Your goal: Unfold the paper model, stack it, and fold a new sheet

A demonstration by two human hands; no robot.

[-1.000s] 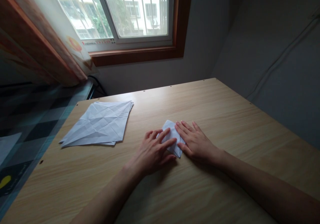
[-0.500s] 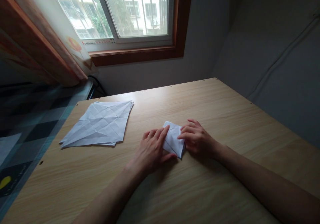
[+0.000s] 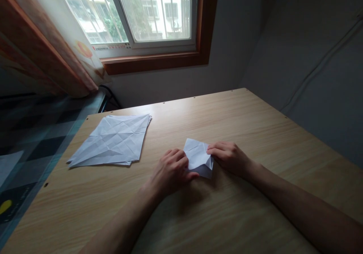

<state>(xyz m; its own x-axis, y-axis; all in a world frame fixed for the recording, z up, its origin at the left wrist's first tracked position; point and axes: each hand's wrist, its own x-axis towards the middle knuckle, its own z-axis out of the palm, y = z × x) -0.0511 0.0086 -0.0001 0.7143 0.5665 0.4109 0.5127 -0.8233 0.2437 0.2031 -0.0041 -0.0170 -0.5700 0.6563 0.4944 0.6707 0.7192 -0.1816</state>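
Observation:
Between my hands, on the wooden table, is a small folded piece of white paper. Its near side stands lifted, so a shaded inner face shows below the top layer. My left hand grips the paper's left side, thumb along the near edge and fingers curled over. At the right corner my right hand pinches the paper between thumb and fingers; the thumb is mostly hidden.
A stack of creased white paper sheets lies at the table's far left. Beyond the left edge is a surface with a checked cloth. A window and a curtain are behind the table.
The folded paper's near side has opened up from lying flat. My left fingers have curled in from lying across it, and my right fingers have closed on its right corner.

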